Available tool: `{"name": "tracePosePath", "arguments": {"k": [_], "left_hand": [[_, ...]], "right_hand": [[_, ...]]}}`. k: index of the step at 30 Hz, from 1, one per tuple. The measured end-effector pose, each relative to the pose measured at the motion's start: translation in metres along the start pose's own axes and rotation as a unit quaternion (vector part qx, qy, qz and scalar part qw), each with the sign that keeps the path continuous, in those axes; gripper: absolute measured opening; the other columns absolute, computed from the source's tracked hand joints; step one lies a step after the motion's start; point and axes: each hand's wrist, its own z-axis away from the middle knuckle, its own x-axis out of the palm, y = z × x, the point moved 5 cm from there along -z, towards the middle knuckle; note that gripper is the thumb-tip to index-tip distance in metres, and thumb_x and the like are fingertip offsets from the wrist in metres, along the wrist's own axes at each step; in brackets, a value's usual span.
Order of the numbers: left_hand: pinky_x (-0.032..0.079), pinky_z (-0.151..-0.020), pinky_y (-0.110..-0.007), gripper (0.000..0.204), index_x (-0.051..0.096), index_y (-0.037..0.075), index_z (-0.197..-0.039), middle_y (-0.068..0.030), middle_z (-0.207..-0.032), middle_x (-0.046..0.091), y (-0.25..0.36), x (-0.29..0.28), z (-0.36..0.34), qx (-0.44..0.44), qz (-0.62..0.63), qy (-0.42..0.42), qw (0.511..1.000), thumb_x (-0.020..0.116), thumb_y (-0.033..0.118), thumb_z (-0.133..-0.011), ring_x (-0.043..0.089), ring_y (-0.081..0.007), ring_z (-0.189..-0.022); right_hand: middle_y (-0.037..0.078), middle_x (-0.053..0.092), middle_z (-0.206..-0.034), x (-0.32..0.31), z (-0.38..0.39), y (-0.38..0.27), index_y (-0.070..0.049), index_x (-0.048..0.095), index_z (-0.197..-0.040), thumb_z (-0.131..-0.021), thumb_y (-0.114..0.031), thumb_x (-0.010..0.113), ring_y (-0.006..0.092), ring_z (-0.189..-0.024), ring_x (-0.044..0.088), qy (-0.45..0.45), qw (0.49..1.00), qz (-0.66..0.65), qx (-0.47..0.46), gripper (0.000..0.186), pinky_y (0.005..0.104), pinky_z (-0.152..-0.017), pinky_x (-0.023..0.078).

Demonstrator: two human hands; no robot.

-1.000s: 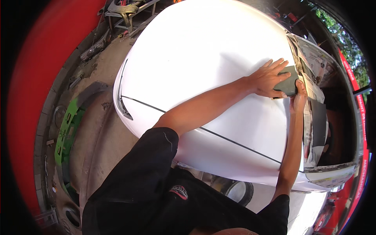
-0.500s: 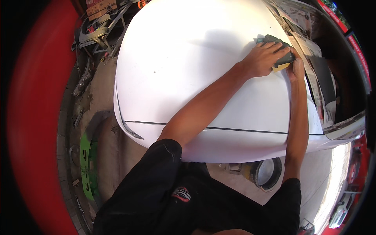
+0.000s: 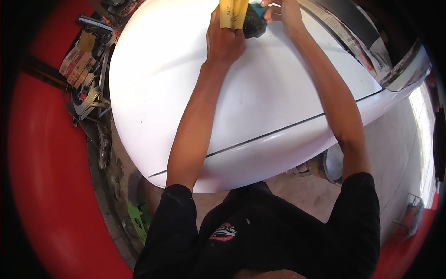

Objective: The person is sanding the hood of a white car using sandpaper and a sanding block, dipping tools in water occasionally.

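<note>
Left hand (image 3: 226,43) overlies white hood (image 3: 265,100) above grey floor (image 3: 395,153).

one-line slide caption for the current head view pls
Over a white car hood, the left hand holds a yellow sheet while the right hand touches a dark-and-teal block.

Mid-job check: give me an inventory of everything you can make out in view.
Yellow sheet: one, yellow, in the left hand
Block: one, black and teal, between the hands
Car body: one, white, beneath the hands
Newspaper: count unclear, greyish, upper right
Boxes: at least two, brownish, upper left
Assorted parts: count unclear, mixed colours, left
Green part: one, lower left
Round object: one, greyish, beside the right forearm
Shirt: one, black, bottom
Left hand: one, bare, top centre
Right hand: one, bare, at the block's teal side
</note>
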Motion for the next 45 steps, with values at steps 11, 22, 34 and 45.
{"name": "tracePosePath", "arguments": {"k": [11, 22, 34, 45], "left_hand": [[0.051, -0.095, -0.045, 0.056, 0.063, -0.015, -0.126, -0.0310, -0.117, 0.070, -0.036, -0.033, -0.019, -0.055, -0.092, 0.074, 0.991, 0.051, 0.037, -0.107, 0.068, -0.0417, -0.110], [0.049, -0.088, -0.047, 0.055, 0.067, -0.010, -0.117, -0.0288, -0.100, 0.070, -0.019, -0.016, -0.010, -0.098, -0.065, 0.044, 0.992, 0.051, 0.041, -0.106, 0.067, -0.0398, -0.097], [0.051, -0.092, -0.048, 0.075, 0.069, -0.007, -0.112, -0.0258, -0.097, 0.072, -0.050, 0.022, -0.023, -0.106, -0.011, -0.085, 0.991, 0.041, 0.061, -0.104, 0.069, -0.0374, -0.100], [0.037, -0.117, -0.045, 0.052, 0.051, -0.007, -0.143, -0.0301, -0.147, 0.053, -0.071, 0.017, -0.042, 0.012, 0.150, 0.066, 0.986, 0.040, 0.029, -0.108, 0.046, -0.0457, -0.140]], "right_hand": [[0.018, 0.062, -0.134, 0.056, 0.033, 0.009, -0.030, 0.063, -0.140, -0.066, -0.073, 0.082, 0.0395, -0.126, 0.059, -0.149, 0.775, 0.571, -0.225, 0.087, 0.0493, -0.097, 0.053], [0.010, 0.070, -0.116, -0.010, 0.008, -0.006, -0.007, 0.078, -0.099, -0.066, -0.071, 0.078, 0.0305, -0.112, 0.066, 0.023, 0.875, 0.479, -0.058, 0.073, 0.0409, -0.089, 0.056], [0.018, 0.064, -0.128, 0.012, 0.039, 0.011, -0.009, 0.060, -0.141, -0.061, -0.068, 0.090, 0.0348, -0.123, 0.061, -0.136, 0.808, 0.525, -0.229, 0.104, 0.0428, -0.106, 0.049], [0.011, 0.069, -0.110, 0.039, 0.055, 0.003, -0.005, 0.071, -0.123, -0.052, -0.084, 0.084, 0.0276, -0.117, 0.063, -0.009, 0.678, 0.719, -0.153, 0.106, 0.0415, -0.096, 0.053]]}}
